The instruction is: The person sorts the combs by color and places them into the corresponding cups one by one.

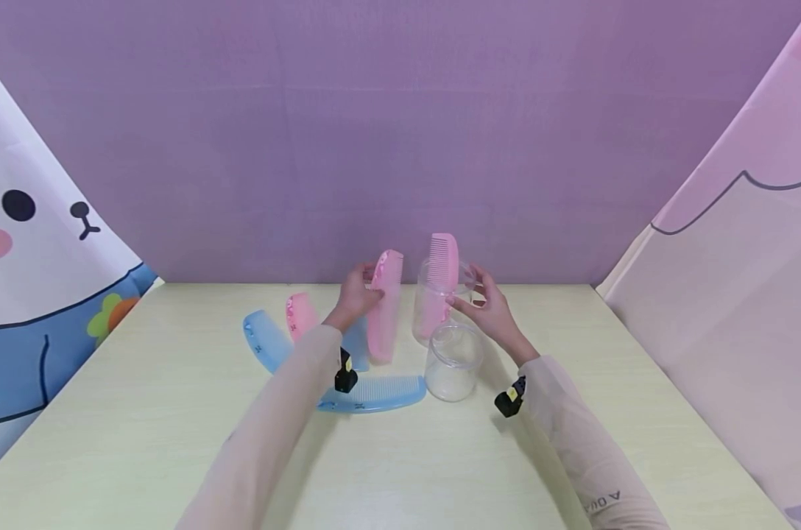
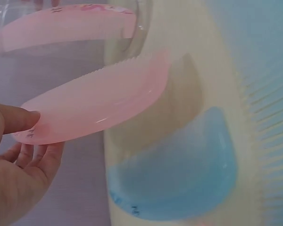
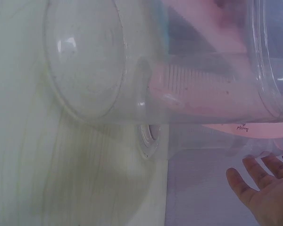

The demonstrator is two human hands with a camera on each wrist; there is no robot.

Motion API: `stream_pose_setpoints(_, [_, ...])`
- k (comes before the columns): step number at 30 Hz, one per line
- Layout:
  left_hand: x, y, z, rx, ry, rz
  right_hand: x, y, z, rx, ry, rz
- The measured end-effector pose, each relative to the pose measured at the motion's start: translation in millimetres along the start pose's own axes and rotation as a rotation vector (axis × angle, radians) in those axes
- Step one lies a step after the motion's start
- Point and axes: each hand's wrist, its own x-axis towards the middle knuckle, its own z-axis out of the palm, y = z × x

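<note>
Near the centre of the head view, the left hand (image 1: 356, 300) pinches a pink comb (image 1: 384, 313) between thumb and fingers, holding it roughly upright with its teeth facing right; the left wrist view shows the thumb on one face and the fingers on the other. Just right of it, a taller clear jar (image 1: 422, 331) stands with a second pink comb (image 1: 443, 259) inside, the toothed end rising above the rim. The right hand (image 1: 495, 316) spans this jar, thumb at its front and the other fingers spread along its far right side; how firmly they press, I cannot tell. A shorter clear jar (image 1: 453, 375) stands upright in front of the taller one. Left of centre, more combs lie on the pale worktop (image 1: 129, 397): a blue one (image 1: 266, 340) farthest left, a pink one (image 1: 300, 315) beside it, another blue one (image 1: 356, 342) below the left hand, and a blue one (image 1: 380, 396) lying crosswise in front, its right end near the shorter jar. The sleeves hide parts of some. A purple backdrop (image 1: 400, 132) fills the upper frame, with a cartoon-printed panel (image 1: 49, 258) at far left.
</note>
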Motion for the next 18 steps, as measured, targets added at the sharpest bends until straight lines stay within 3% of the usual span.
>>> stream_pose_setpoints(8, [1.4,15.2,-14.1,-0.088,0.010,0.040,-7.0,-20.5,-2.1,0.023,-0.017,0.022])
stream_pose_setpoints(14, [5.1,27.6,-22.2,-0.160,0.026,0.088,0.4,-1.4,0.5,0.001,-0.006,0.010])
stream_pose_setpoints(18, [6.7,39.1,-26.2,-0.167,0.053,0.134,-0.5,-3.0,-0.4,0.005,-0.010,0.008])
